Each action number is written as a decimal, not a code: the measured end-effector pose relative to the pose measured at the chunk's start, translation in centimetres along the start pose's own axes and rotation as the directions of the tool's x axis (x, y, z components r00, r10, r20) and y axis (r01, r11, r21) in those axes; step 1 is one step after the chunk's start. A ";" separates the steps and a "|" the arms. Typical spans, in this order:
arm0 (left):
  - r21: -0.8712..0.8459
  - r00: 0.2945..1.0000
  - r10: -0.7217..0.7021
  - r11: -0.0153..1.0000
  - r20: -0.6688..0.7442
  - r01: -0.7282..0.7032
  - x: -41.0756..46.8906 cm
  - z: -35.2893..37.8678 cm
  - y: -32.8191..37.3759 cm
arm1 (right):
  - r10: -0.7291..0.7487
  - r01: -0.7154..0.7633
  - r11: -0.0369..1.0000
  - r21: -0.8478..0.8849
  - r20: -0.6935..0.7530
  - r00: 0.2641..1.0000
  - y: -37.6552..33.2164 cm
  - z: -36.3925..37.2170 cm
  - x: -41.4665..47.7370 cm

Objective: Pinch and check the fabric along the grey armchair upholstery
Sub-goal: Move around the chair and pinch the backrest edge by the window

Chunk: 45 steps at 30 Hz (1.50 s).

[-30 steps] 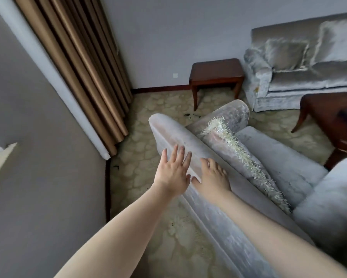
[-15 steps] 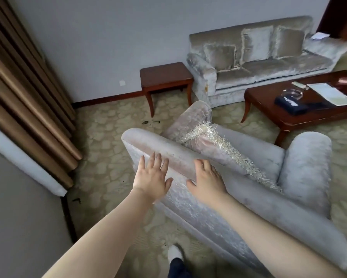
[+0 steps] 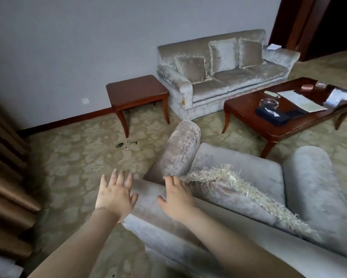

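Observation:
The grey velvet armchair stands below me, seen from behind its backrest. My right hand lies flat on the top of the backrest near its left corner, fingers over the edge and thumb spread, next to a fringed cushion that leans on the seat. My left hand hovers open at the backrest's left end, fingers spread, its thumb close to the fabric. Neither hand pinches any fabric.
A dark wooden side table and a grey sofa stand by the far wall. A long coffee table with papers and a tissue box sits to the right. Brown curtains hang at left. Patterned carpet covers the floor.
The view has swung right and up, showing the whole sofa and coffee table. Both hands have slid toward the left corner of the backrest; the left hand now hangs mostly past its end.

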<state>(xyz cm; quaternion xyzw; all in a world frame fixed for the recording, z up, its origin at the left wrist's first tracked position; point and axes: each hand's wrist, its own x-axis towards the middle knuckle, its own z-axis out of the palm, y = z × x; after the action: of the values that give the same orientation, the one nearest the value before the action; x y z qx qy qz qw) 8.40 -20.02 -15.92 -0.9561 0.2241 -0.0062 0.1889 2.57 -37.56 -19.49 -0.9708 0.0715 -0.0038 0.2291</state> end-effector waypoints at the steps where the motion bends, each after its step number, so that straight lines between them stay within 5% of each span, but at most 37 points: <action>1: -0.012 1.000 0.024 1.000 0.003 -0.024 1.2 0.5 -0.5 | 0.015 -0.015 1.000 -0.005 0.001 1.000 -0.5 0.4 1.1; 8: -0.007 0.935 0.353 0.935 -0.040 -0.354 8.9 3.5 -4.1 | 0.256 -0.259 0.965 -0.047 -0.055 0.965 -3.4 4.5 7.2; 15: 0.038 0.805 0.583 0.812 -0.108 -0.583 15.2 3.8 -9.7 | 0.634 -0.639 0.769 -0.019 -0.100 0.767 -4.6 7.3 8.0; 21: -0.026 0.708 0.695 0.711 -0.125 -0.703 17.7 4.7 -10.0 | 0.633 -0.664 0.745 -0.064 -0.247 0.734 -5.7 7.5 8.1; 26: 0.088 0.421 0.893 0.437 -0.158 -0.895 20.7 5.7 -8.4 | 0.611 -0.672 0.735 -0.093 -0.342 0.714 -5.8 7.9 8.7; 35: 0.093 0.403 0.906 0.416 -0.129 -0.905 31.2 3.3 -6.7 | 0.673 -0.711 0.693 -0.118 -0.245 0.698 -6.2 7.4 9.3; 38: 0.127 0.327 0.934 0.345 -0.143 -0.930 32.9 1.7 -4.6 | 0.703 -0.740 0.664 -0.107 -0.250 0.666 -6.6 7.0 9.4; 42: 0.189 0.150 0.977 0.177 -0.150 -0.966 33.0 0.5 -0.9 | 0.797 -0.868 0.490 -0.085 -0.359 0.485 -7.5 7.7 10.1; 45: 0.288 -0.093 0.987 -0.052 -0.128 -0.956 32.0 0.4 0.4 | 0.849 -0.981 0.155 0.119 -0.524 0.071 -8.8 9.3 11.0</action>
<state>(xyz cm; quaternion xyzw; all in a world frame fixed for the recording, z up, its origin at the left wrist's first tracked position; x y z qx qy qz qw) 37.05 -33.99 -18.77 -0.4692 0.8705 -0.0233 0.1469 15.00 -27.21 -24.20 -0.6826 0.7255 -0.0856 0.0192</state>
